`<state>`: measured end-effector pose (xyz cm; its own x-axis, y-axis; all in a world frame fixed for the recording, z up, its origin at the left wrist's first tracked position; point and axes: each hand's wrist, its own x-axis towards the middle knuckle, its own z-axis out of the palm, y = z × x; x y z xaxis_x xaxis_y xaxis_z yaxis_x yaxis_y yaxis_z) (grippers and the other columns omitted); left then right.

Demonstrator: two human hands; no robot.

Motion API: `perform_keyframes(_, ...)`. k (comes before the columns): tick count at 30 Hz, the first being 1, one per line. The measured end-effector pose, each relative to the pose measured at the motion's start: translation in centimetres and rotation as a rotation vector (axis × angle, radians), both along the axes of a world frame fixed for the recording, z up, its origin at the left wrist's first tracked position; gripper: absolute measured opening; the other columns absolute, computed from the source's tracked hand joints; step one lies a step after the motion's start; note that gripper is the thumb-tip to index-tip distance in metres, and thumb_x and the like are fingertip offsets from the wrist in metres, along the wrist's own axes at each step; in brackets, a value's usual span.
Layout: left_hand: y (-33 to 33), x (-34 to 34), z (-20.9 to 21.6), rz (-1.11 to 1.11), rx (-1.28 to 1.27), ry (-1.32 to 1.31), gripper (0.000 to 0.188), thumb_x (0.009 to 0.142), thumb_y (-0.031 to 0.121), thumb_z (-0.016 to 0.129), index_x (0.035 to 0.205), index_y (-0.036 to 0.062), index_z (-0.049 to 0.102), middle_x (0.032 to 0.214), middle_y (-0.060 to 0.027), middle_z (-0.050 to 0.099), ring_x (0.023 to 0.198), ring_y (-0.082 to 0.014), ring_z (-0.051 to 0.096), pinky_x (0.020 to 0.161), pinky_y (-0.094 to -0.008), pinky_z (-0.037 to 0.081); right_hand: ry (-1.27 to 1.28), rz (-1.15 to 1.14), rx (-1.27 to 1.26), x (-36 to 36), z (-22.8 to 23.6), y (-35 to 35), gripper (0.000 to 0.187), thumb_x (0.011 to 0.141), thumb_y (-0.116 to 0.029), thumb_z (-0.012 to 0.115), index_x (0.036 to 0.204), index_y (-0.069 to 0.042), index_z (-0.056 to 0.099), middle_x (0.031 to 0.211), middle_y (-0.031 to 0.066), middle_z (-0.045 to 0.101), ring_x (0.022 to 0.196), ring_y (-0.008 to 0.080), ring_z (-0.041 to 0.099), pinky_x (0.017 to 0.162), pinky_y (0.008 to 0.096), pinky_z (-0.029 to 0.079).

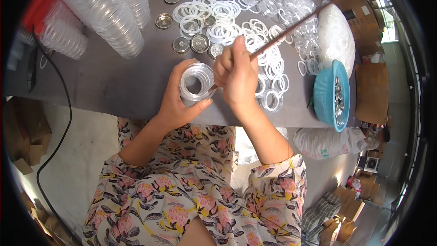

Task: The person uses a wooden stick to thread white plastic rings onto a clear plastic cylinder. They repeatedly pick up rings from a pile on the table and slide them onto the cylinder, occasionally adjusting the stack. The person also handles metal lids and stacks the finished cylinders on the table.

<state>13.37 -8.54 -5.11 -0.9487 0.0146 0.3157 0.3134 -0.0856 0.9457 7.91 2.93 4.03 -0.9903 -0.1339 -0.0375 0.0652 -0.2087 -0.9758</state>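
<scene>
A floral-print garment [182, 196] covers the person's lap, below both hands and closest to view. Beyond the hands spreads the grey table [114, 82]. Up and to the left of the left hand lie stacks of clear plastic cups [109, 9] on their sides. To the right of the right hand a blue basket [328, 92] of small metal parts sits at the table edge, with a white bag [336, 34] just beyond it. Above both hands, white rings [227, 23] lie scattered, with round metal discs [191, 43] among them. The left hand [175, 100] curls around a clear round lid [196, 82], gripping it upright just above the table edge. The right hand [236, 75], fist closed, grips a thin brown stick [291, 29] whose lower tip meets the lid's rim.
</scene>
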Motion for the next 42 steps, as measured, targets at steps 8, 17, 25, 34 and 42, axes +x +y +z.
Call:
perform_keyframes(8, -0.1, -0.7, 0.1, 0.071, -0.006, 0.019, 0.076, 0.066, 0.01, 0.071, 0.129, 0.0003, 0.028, 0.12, -0.0131, 0.041, 0.112, -0.0208, 0.043, 0.095, -0.0337, 0.035, 0.127, -0.1, -0.03, -1.1, -0.6, -1.7, 0.05, 0.095, -0.034, 0.037, 0.051, -0.011, 0.034, 0.044, -0.0022, 0.032, 0.04, 0.0067, 0.028, 0.038, 0.0226, 0.021)
perform_keyframes(17, 0.4, -0.6, -0.2, 0.109, 0.016, 0.071, 0.078, 0.067, 0.009, 0.072, 0.13, 0.0, 0.027, 0.122, -0.0128, 0.041, 0.113, -0.0206, 0.042, 0.097, -0.0336, 0.033, 0.205, -0.187, -0.138, -2.4, -0.7, -3.8, 0.049, 0.095, -0.032, 0.033, 0.051, -0.011, 0.03, 0.044, -0.0026, 0.03, 0.038, 0.0077, 0.025, 0.037, 0.0242, 0.02)
perform_keyframes(25, 0.6, -0.6, -0.4, 0.118, 0.031, 0.019, 0.077, 0.067, 0.005, 0.07, 0.13, 0.0005, 0.025, 0.12, -0.0129, 0.042, 0.112, -0.0193, 0.044, 0.095, -0.0335, 0.035, -0.147, 0.009, -0.193, 0.2, 0.2, -2.6, 0.047, 0.094, -0.037, 0.04, 0.054, -0.014, 0.03, 0.045, -0.0043, 0.027, 0.037, 0.0067, 0.024, 0.034, 0.0228, 0.018)
perform_keyframes(34, 0.5, -0.8, 0.1, 0.071, 0.03, 0.015, 0.075, 0.068, 0.003, 0.068, 0.13, 0.0009, 0.025, 0.117, -0.0119, 0.043, 0.109, -0.0181, 0.046, 0.094, -0.0333, 0.038, 0.283, -0.348, 1.316, 3.4, -5.8, 9.0, 0.012, 0.075, -0.015, 0.064, 0.084, -0.007, 0.064, 0.079, 0.0086, 0.059, 0.06, 0.025, 0.057, 0.056, 0.034, 0.045)
perform_keyframes(42, 0.4, -1.0, 0.1, 0.052, 0.019, 0.014, 0.076, 0.069, 0.001, 0.069, 0.131, 0.0013, 0.025, 0.12, -0.0121, 0.042, 0.11, -0.0186, 0.045, 0.093, -0.0323, 0.039, 0.425, -0.365, 1.065, 4.5, -4.3, 8.4, 0.016, 0.071, -0.003, 0.064, 0.087, -0.005, 0.064, 0.084, 0.0087, 0.061, 0.068, 0.0227, 0.059, 0.062, 0.0311, 0.046)
